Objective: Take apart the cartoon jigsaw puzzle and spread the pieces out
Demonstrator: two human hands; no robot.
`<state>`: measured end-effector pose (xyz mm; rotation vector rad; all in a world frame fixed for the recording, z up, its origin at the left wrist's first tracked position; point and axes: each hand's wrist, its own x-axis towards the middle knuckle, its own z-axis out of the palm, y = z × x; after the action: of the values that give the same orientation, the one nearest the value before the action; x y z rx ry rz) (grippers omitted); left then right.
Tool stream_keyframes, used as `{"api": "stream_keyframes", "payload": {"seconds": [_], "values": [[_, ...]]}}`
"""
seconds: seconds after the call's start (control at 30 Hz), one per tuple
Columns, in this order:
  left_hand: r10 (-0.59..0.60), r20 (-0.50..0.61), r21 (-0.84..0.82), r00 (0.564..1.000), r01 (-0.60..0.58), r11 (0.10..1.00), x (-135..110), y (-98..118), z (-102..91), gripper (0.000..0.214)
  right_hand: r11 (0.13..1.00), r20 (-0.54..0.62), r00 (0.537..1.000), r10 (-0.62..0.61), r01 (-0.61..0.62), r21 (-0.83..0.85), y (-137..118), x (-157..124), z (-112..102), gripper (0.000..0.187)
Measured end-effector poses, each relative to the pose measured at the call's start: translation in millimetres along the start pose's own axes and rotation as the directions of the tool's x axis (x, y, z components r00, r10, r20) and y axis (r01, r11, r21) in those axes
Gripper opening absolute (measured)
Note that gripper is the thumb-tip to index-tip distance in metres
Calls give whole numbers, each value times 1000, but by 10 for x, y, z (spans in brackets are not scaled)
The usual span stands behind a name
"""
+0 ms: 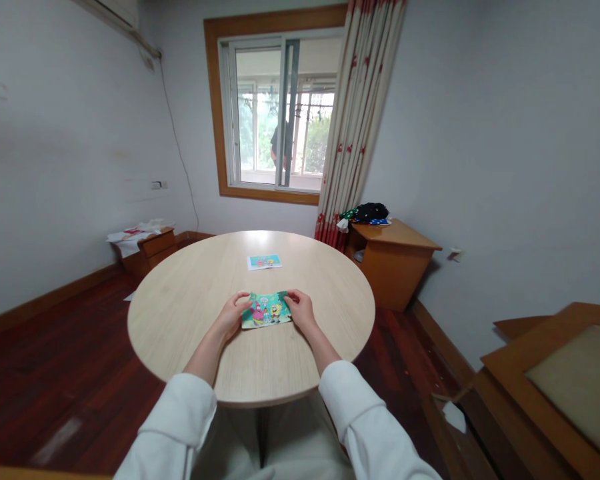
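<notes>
A colourful cartoon picture card point(266, 312), teal with a pink figure and a yellow square one, is held in front of me over the near half of the round table. My left hand point(231, 313) pinches its left edge between thumb and fingers. At its upper right corner, my right hand point(301, 310) grips the card the same way. Farther back on the tabletop lies a second, smaller-looking picture sheet point(265, 261) with a white border and similar cartoon figures; neither hand touches it.
The round pale table point(180, 313) stands before me. A wooden cabinet point(395, 257) with a pile of dark cloth point(371, 213) is at the back right, papers point(139, 233) at the left. A wooden chair point(545, 373) is on the right. Beyond the window point(260, 127) a person is partly visible.
</notes>
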<state>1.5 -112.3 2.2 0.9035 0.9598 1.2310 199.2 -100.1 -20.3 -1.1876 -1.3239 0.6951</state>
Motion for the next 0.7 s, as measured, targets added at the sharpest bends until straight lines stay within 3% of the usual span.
{"api": "stream_keyframes", "payload": {"seconds": [0.1, 0.4, 0.57, 0.7], "values": [[23, -56, -2, 998, -23, 1000, 12, -12, 5, 56, 1000, 16, 1000, -6, 6, -1, -28, -13, 19, 23], [122, -34, 4, 992, -122, 992, 59, -60, 10, 36, 977, 4, 998, 59, -57, -203, -92, -55, 10, 26], [93, -105, -12, 990, -94, 995, 53, -57, 5, 34, 981, 142, 990, -13, 40, -188, -99, -85, 12, 34], [107, -123, 25, 987, -105, 994, 37, -49, 22, 30, 971, 140, 990, -23, 55, -232, -133, -104, 3, 31]]}}
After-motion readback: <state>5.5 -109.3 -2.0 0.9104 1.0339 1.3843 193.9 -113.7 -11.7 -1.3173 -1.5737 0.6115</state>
